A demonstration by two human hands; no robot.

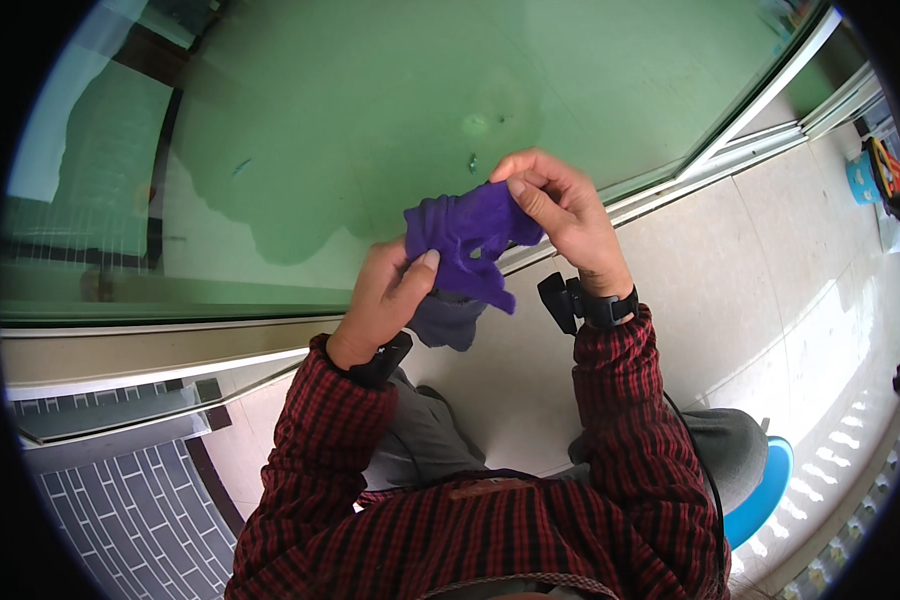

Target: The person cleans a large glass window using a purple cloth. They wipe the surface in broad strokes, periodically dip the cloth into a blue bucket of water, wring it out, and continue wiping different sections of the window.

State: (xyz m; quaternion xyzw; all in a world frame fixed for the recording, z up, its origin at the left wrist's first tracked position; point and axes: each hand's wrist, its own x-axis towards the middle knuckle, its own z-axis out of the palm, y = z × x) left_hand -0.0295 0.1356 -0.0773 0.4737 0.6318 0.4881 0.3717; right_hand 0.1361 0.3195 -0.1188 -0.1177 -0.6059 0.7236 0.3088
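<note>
A rumpled purple cloth [457,232] is stretched between my two hands, in front of a glass pane. My left hand [394,289] grips its lower left part, with the thumb lying on top. At the upper right corner, my right hand [559,206] pinches the cloth between thumb and fingers. A small gap shows through the cloth near its middle, and a strip of it droops toward the lower right. Beneath it hangs a dark grey piece of fabric [446,322]; whether the two are joined I cannot tell.
A glass sliding door [330,150] in a pale frame [690,176] stands in front of me. Light floor tiles [727,285] lie to the right, with a blue container [862,178] at the far edge. A blue stool [765,487] is under me. Grey brick-patterned tiling [135,517] is at lower left.
</note>
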